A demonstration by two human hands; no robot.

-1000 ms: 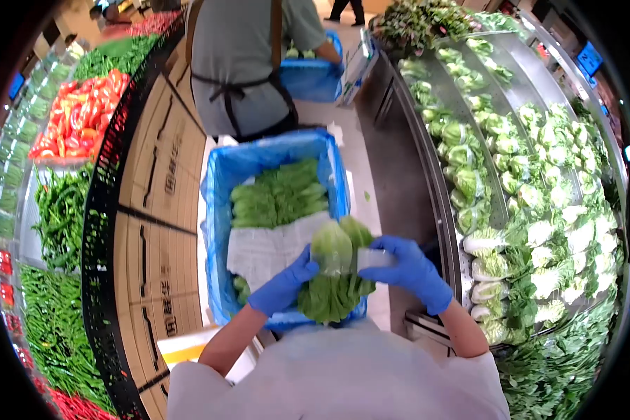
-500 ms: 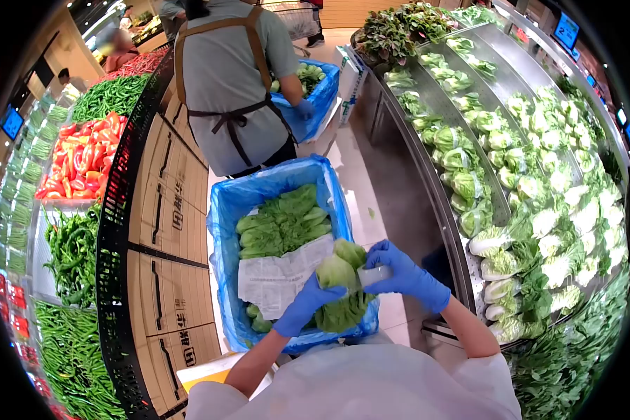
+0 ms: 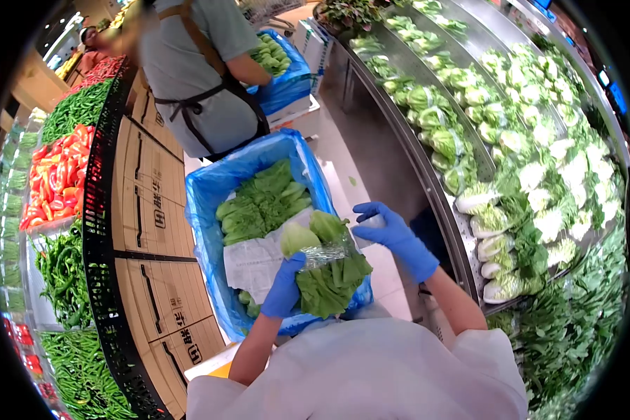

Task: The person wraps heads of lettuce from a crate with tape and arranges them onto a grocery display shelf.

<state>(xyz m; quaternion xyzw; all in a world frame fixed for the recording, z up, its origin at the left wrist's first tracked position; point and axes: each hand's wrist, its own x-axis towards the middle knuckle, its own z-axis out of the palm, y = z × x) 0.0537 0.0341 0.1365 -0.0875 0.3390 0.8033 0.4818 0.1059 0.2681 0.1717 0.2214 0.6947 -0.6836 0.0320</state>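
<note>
My left hand (image 3: 283, 287), in a blue glove, is closed around the left side of a head of lettuce (image 3: 332, 290) with loose green leaves. A shiny band of clear film (image 3: 322, 257) crosses the lettuce's middle. To the right, my gloved right hand (image 3: 399, 241) grips a small roll of clear film (image 3: 372, 222), partly hidden by the fingers. The roll is apart from the lettuce, close to its right side. Below both hands stands a crate lined with blue plastic (image 3: 201, 210). Inside lie more lettuce (image 3: 266, 199) and a sheet of white paper (image 3: 252, 264).
A co-worker (image 3: 206, 77) in an apron bends over another blue-lined crate (image 3: 290, 94) ahead. On the right, a sloped metal shelf (image 3: 434, 154) holds cabbages and leafy greens. Red peppers (image 3: 59, 178) and green chillies (image 3: 84, 378) fill the left stand above wooden drawers (image 3: 168, 287).
My right hand has drawn the roll away from the lettuce, and a film band now shows across it. The lettuce has turned in my left hand. The whole view has shifted.
</note>
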